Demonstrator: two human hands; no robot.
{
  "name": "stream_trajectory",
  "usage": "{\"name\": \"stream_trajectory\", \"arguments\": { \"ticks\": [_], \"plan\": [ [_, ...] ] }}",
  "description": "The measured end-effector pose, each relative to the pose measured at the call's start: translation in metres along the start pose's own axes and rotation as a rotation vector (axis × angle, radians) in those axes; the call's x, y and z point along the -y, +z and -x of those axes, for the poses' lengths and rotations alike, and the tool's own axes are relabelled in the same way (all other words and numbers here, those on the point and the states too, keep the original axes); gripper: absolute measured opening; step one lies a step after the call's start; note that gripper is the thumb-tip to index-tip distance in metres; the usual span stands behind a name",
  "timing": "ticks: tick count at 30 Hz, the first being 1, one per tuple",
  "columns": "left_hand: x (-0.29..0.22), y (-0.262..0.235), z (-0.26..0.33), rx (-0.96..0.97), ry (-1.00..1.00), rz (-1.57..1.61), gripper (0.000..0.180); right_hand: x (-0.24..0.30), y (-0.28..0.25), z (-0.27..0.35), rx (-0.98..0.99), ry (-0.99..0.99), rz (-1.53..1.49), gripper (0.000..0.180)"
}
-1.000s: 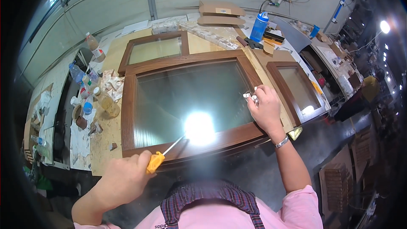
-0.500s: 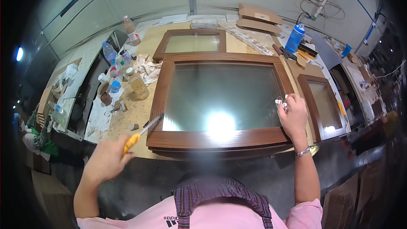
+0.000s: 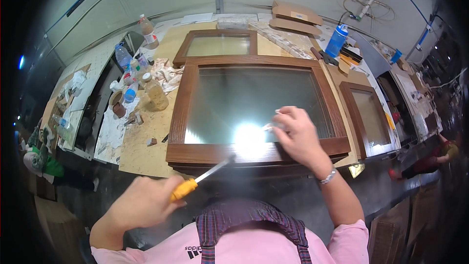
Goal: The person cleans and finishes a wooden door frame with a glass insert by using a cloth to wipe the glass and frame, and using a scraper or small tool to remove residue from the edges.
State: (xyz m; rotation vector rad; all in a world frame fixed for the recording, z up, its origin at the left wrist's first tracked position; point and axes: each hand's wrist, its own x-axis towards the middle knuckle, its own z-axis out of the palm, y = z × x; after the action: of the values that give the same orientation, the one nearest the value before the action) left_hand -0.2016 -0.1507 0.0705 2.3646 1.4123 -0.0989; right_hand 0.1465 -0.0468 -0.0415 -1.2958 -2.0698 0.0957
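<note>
My left hand (image 3: 141, 203) is closed round a yellow-handled tool (image 3: 183, 189) with a narrow metal blade. The blade slants up to the right, its darker tip by the near rail of a brown wooden frame (image 3: 273, 62). A glass pane (image 3: 234, 98) fills the frame and reflects a bright lamp. Over the pane's near right part, my right hand (image 3: 299, 137) pinches a small crumpled white scrap (image 3: 269, 126); its material is unclear. More brown wood shows beneath the frame's near edge.
A smaller glazed frame (image 3: 215, 33) lies behind, another (image 3: 347, 99) to the right. Several bottles, including a jar of yellowish liquid (image 3: 156, 97), and a crumpled cloth (image 3: 166, 75) stand left. A blue bottle (image 3: 337, 41) and cardboard (image 3: 295, 17) are at the back. People show at both sides.
My right hand has moved left from the frame's right side to over the glass, with the white scrap. My left hand has brought the tool right, from the left side to the near rail.
</note>
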Motion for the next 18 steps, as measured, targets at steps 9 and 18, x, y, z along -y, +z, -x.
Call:
{"name": "stream_trajectory", "arguments": {
  "ticks": [9, 18],
  "plan": [
    [0.006, 0.008, -0.003, -0.035, -0.192, 0.244, 0.037, -0.002, 0.022, 0.005, -0.192, -0.033, -0.015, 0.012],
    [0.059, 0.006, 0.030, -0.024, -0.400, 0.395, 0.053, 0.007, 0.018, 0.013, -0.135, 0.033, -0.018, 0.015]
  ]
}}
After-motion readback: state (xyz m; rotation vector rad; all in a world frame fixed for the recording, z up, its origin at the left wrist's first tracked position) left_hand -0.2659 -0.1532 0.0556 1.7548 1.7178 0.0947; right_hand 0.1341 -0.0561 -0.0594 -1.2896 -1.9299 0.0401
